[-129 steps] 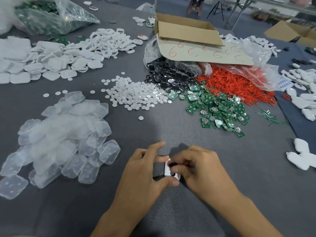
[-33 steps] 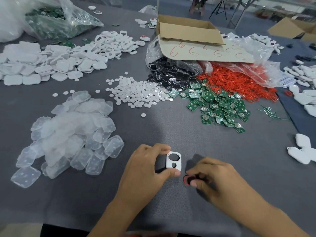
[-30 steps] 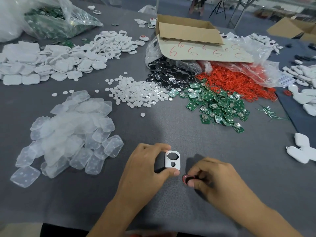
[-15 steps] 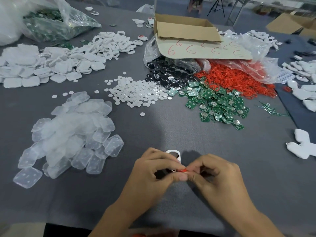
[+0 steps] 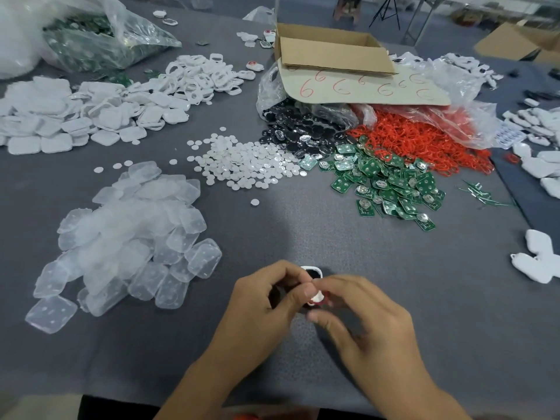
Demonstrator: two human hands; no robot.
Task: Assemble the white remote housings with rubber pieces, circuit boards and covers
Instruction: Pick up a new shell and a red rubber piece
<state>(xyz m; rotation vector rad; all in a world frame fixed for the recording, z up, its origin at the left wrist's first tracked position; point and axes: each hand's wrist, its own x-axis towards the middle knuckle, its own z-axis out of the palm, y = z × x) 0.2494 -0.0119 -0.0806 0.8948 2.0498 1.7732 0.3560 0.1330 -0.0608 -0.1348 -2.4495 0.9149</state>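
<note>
White remote housing [image 5: 311,270] is low and centre over the grey surface [image 5: 333,237], caught between both hands. The left hand [image 5: 260,301] wraps in from the left, thumb and fingers clamped on the housing's edges, so only the top rim and a sliver of the lower end show. The right hand [image 5: 369,322] meets it from the other side, thumb and forefinger pinched on a red rubber piece [image 5: 325,301] that touches the housing's lower right edge, with the other fingers curled beneath. Whether the rubber is seated, I cannot tell: the fingers cover the join.

Left of the hands lies a heap of translucent covers [image 5: 130,237]. Further back, white discs [image 5: 242,165] spread beside black pieces [image 5: 297,128]. Green circuit boards [image 5: 391,186] spill just in front of a tangle of red rubber rings [image 5: 424,144]. A pile of white housings [image 5: 91,116] fills the far left, and a cardboard box [image 5: 330,53] stands behind it all.
</note>
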